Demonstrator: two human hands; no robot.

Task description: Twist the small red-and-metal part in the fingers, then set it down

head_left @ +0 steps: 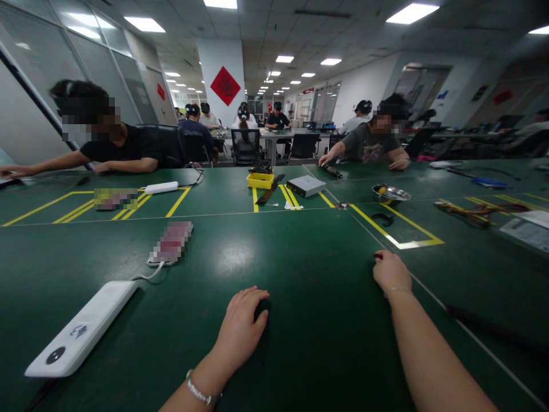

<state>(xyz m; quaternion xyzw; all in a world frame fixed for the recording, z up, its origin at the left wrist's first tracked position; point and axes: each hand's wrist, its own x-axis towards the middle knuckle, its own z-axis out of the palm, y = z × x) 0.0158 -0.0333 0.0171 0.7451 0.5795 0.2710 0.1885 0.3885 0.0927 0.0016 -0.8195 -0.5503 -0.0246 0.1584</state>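
My left hand (243, 321) lies palm down on the green table (300, 274), fingers stretched out together and holding nothing. A bracelet circles its wrist. My right hand (391, 272) rests further right on the table, fingers curled under; nothing shows in them. A thin bracelet sits at that wrist. Nearest my left hand is a white power bank (81, 335), its cable running to a phone (171, 243). My right hand sits just below a corner of yellow tape (418, 243).
Across the table lie a yellow tray (260, 180), a grey box (306, 185), a black tool (270, 189) and a metal bowl (390, 193). Cables (480, 210) and papers (527, 229) lie at right. A dark bar (493, 329) lies near my right forearm. Several people sit opposite.
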